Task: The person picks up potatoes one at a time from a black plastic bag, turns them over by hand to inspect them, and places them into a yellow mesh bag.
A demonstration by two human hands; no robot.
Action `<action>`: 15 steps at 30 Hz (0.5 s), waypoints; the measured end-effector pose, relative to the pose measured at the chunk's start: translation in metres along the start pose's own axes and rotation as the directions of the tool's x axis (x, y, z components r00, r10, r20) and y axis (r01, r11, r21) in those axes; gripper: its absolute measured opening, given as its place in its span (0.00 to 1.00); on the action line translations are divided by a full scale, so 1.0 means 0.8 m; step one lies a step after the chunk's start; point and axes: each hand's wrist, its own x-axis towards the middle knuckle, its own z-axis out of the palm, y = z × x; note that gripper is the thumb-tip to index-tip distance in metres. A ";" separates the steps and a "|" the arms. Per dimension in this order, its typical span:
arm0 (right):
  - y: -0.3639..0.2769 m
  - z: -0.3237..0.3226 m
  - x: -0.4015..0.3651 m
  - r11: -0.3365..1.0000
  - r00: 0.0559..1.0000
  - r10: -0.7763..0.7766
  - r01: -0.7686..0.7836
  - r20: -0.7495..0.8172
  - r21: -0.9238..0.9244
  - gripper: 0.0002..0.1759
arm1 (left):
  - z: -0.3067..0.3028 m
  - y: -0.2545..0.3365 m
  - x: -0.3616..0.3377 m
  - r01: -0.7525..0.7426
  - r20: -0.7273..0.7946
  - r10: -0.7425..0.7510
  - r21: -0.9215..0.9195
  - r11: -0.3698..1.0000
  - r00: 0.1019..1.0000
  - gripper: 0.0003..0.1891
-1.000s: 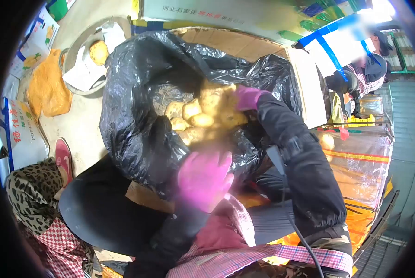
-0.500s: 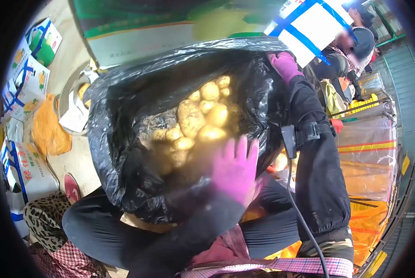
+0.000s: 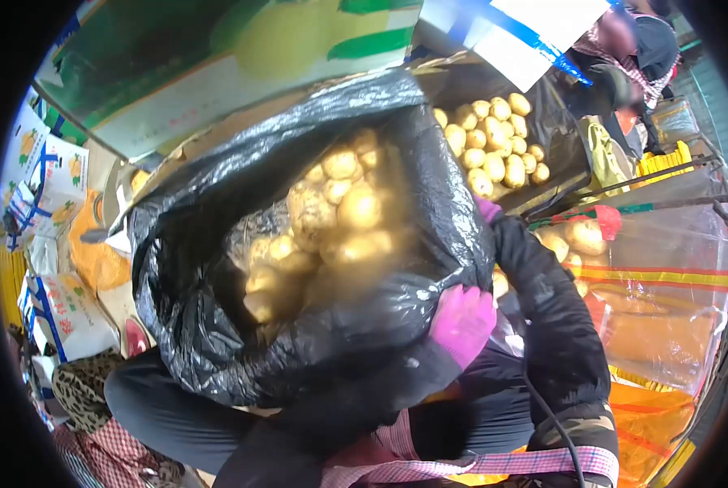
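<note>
A black plastic bag, its mouth wide, lies before me over my lap, with potatoes inside. Parts of the bag's inside are blurred. My left hand, in a pink glove, is closed on the bag's near right rim. Farther up the right side, my right hand, also pink-gloved, is against the outside of the bag. Most of it is hidden behind the plastic, fingers included.
More potatoes lie in another black-lined container at the back right. A printed green carton panel rises behind the bag. Cartons stand at left, and net sacks at right. Another person is at upper right.
My left hand has moved from over the potatoes to the bag's right rim and closed there. My right hand has slipped lower outside the bag. The view has shifted, showing the second potato container.
</note>
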 end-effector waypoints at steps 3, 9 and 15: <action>0.028 0.014 -0.040 0.983 0.996 -0.084 0.085 -0.016 0.165 0.26 | 0.040 0.009 -0.008 0.027 -0.171 -0.015 0.069 0.997 0.985 0.10; -0.119 -0.044 -0.106 0.785 0.810 -0.162 -0.240 -0.563 -0.571 0.25 | 0.088 0.008 -0.051 0.411 -0.451 -0.108 0.653 0.636 0.886 0.12; -0.349 -0.013 -0.100 0.776 0.744 -0.574 0.360 -0.342 -0.518 0.18 | 0.014 -0.002 -0.181 -0.009 0.584 0.025 -0.032 0.999 0.812 0.08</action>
